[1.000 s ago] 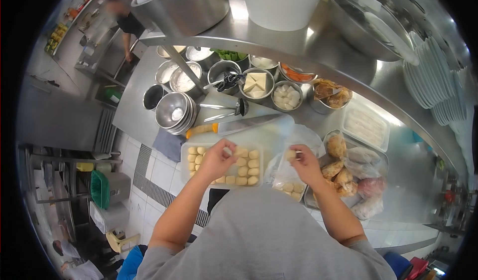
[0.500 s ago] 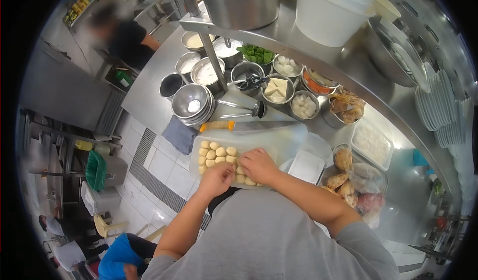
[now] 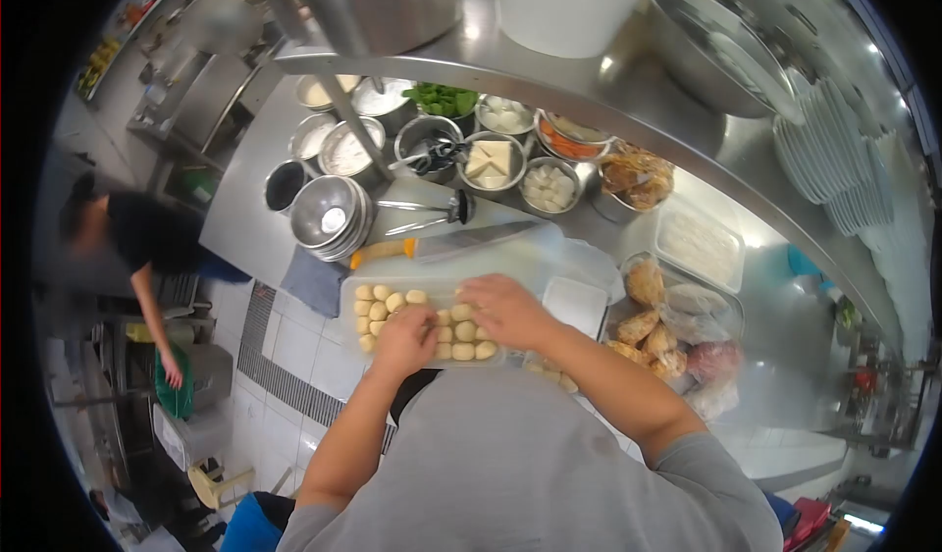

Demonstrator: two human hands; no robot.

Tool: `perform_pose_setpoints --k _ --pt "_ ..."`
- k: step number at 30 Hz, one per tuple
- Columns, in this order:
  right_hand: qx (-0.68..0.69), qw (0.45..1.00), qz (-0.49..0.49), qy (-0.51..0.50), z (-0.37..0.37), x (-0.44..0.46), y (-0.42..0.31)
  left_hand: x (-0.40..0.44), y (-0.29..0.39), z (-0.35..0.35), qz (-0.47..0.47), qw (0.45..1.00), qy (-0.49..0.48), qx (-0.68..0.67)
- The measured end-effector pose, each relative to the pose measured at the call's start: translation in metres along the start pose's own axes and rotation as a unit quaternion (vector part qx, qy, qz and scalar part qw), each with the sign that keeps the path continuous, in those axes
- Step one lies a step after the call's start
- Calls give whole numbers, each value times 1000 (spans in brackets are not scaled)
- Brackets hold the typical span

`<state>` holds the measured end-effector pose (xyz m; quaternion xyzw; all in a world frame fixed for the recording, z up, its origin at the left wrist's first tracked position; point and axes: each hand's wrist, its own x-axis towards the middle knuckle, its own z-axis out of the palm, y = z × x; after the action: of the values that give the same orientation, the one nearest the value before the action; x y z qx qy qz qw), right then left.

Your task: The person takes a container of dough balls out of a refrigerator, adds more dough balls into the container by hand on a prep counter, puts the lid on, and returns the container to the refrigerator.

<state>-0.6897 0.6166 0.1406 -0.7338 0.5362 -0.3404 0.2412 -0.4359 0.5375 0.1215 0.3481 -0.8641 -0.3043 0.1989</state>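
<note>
Rows of pale round dough balls (image 3: 377, 312) lie in a translucent plastic tray (image 3: 348, 297) near the front edge of the counter. Over the middle of this tray is my left hand (image 3: 405, 336), fingers curled down among the balls; whatever is between them is hidden. My right hand (image 3: 498, 309) reaches over the tray's right part, its bent fingers at a ball in the back row. More balls (image 3: 549, 370) show beneath my right forearm, in a second container. Behind the tray, a knife (image 3: 471, 242) with a yellow-orange handle rests on a cutting board (image 3: 530, 260).
Stacked metal bowls (image 3: 329, 214) and pots of ingredients stand behind the board. To the right are a tray of bagged food (image 3: 659, 324) and a white container (image 3: 699, 246). A metal shelf (image 3: 589, 96) crosses above. A person in black (image 3: 152, 233) stands at the left near a green-lined bin.
My right hand has gone from the second container to the tray, beside my left hand. The person in black has moved from the back left down toward the bin.
</note>
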Motion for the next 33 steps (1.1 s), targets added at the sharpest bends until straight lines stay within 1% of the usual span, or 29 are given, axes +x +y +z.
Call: perform_pose_setpoints --k 1,3,5,6,7,8,9,11,12,13,14,15,16,17,18,19,20,21,22,23,24,25,26,28,29,31,33 --pt "14 996 42 81 -20 -12 2 2 1 0 5 1000 -7 -7" --pt "-13 969 228 90 -50 -48 25 6 4 -1 -11 1000 -13 15" --pt "-66 951 301 24 -66 -88 44 16 20 0 -19 1000 -17 4" --pt "-66 950 305 26 -67 -104 46 23 30 3 11 1000 -15 -7" --pt "-112 939 317 -75 -65 -119 43 30 42 7 42 999 -12 -18" --pt "-158 917 323 -174 -62 -130 42 40 57 15 92 995 -31 -35" --pt "-158 917 325 -171 -59 -134 38 49 73 25 142 987 -49 -52" --pt "-81 921 347 -155 -54 -137 27 64 92 61 225 959 -149 -89" --pt "-48 929 348 -115 -50 -143 22 73 105 73 218 938 -255 -87" --pt "-48 930 346 -115 -53 -141 15 81 116 83 208 907 -357 -83" --pt "-52 914 362 -175 -60 -135 3 84 122 97 207 908 -355 -80" --pt "-56 895 375 -234 -65 -129 -5 89 122 112 196 895 -400 -26" --pt "-56 898 367 -235 -67 -131 -11 93 121 125 181 877 -444 28" --pt "-142 928 275 -209 -68 -142 -16 94 121 134 175 880 -440 34" --pt "-223 941 180 -178 -66 -152 -18 93 122 143 185 872 -448 77" --pt "-220 943 174 -178 -62 -160 -15 93 125 147 194 861 -455 118" --pt "-247 942 154 -167 -56 -167 -8 95 128 150 189 862 -455 121" --pt "-274 939 135 -155 -51 -171 -5 97 133 151 199 837 -487 149" --pt "-273 940 133 -156 -47 -176 -3 99 139 151 210 811 -518 174" --pt "-240 949 150 -139 -44 -181 0 101 144 151 209 811 -518 174" --pt "-207 956 166 -122 -44 -183 0 102 148 151 206 791 -548 180" --pt "-206 957 165 -123 -44 -184 1 102 151 150 204 768 -577 186" --pt "-196 957 171 -127 -43 -184 2 103 153 149 203 769 -577 187" --pt "-184 958 176 -129 -39 -185 3 102 156 146 209 747 -602 187" --pt "-183 960 172 -122 -33 -189 6 101 157 144 208 747 -603 188" --pt "-181 962 167 -116 -32 -188 7 100 159 139 177 767 -592 173" --pt "-231 962 105 -101 -33 -186 6 98 155 140 173 769 -589 178"
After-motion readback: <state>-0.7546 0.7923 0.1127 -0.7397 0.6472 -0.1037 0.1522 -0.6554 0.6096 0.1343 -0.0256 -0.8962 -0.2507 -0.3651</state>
